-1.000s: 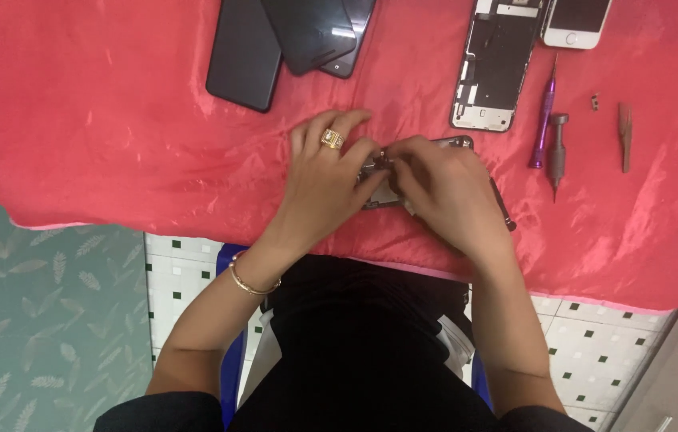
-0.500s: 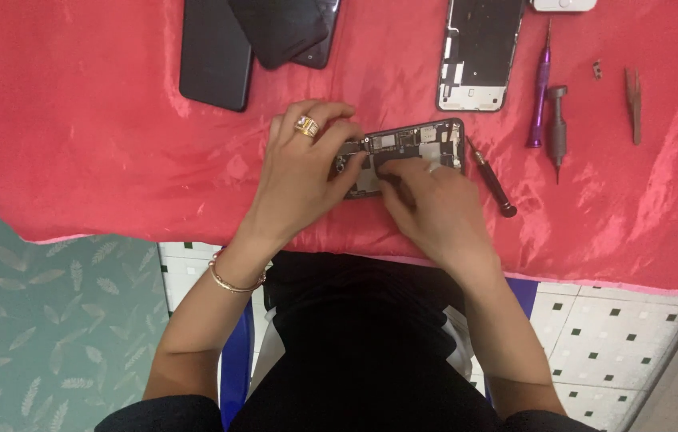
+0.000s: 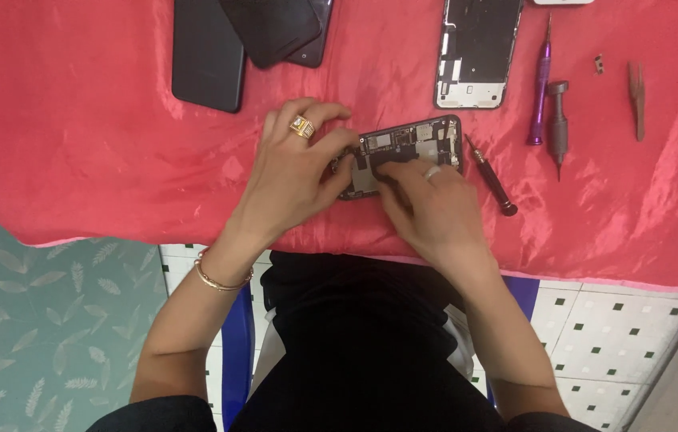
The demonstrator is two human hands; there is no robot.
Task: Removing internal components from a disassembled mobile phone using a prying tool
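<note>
An opened phone (image 3: 415, 142) with its circuit boards showing lies on a red satin cloth (image 3: 75, 136). My left hand (image 3: 295, 172), with a gold ring and a bracelet at the wrist, grips the phone's left end between thumb and fingers. My right hand (image 3: 431, 204), wearing a silver ring, rests on the phone's lower half with its fingertips pressed into the inside. What the fingertips pinch is hidden.
A dark screwdriver (image 3: 491, 176) lies just right of the phone. Farther right are a purple screwdriver (image 3: 541, 80), a grey driver (image 3: 558, 116) and a brown pry tool (image 3: 636, 88). At the back lie an empty phone frame (image 3: 475, 52) and dark phone panels (image 3: 209, 56).
The view has shifted, so everything sits lower in the frame. My hands have spread slightly apart, uncovering more of the opened phone's insides.
</note>
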